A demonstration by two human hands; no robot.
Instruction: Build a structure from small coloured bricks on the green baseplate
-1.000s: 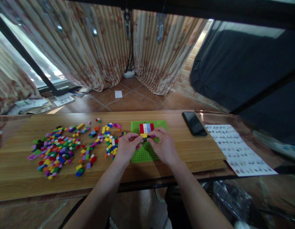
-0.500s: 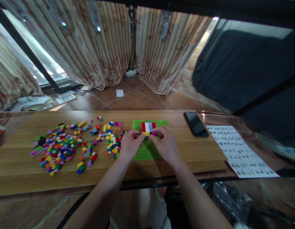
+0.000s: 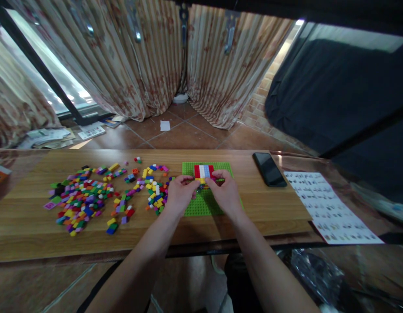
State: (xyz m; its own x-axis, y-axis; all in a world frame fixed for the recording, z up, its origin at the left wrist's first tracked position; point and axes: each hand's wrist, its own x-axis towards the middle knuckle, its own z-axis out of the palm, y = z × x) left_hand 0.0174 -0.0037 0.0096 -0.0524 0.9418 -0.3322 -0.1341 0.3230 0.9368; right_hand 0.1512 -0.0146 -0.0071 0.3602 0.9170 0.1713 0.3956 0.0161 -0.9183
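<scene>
A green studded baseplate [image 3: 204, 206] lies on the table in front of me. Near its far edge is a block of toy bricks [image 3: 204, 171] in red, white and light blue stripes. Just on the near side of that block is a yellow brick piece [image 3: 201, 180], with something darker below it. My left hand [image 3: 181, 194] pinches the piece from the left between thumb and fingers. From the right, my right hand [image 3: 224, 193] closes thumb and fingers on it. Fingertips partly hide the piece, and whether it touches the block I cannot tell.
Loose bricks of many colours form a big pile [image 3: 85, 198] at the left of the wooden table [image 3: 266, 213]; a smaller cluster [image 3: 155, 195] lies beside my left hand. To the right are a black phone [image 3: 269, 169] and a printed sheet [image 3: 331, 206] overhanging the table edge.
The view has shifted slightly, so the table sits a little higher and further right. Both hands stay at the yellow piece, which now appears close against the striped block's near side.
</scene>
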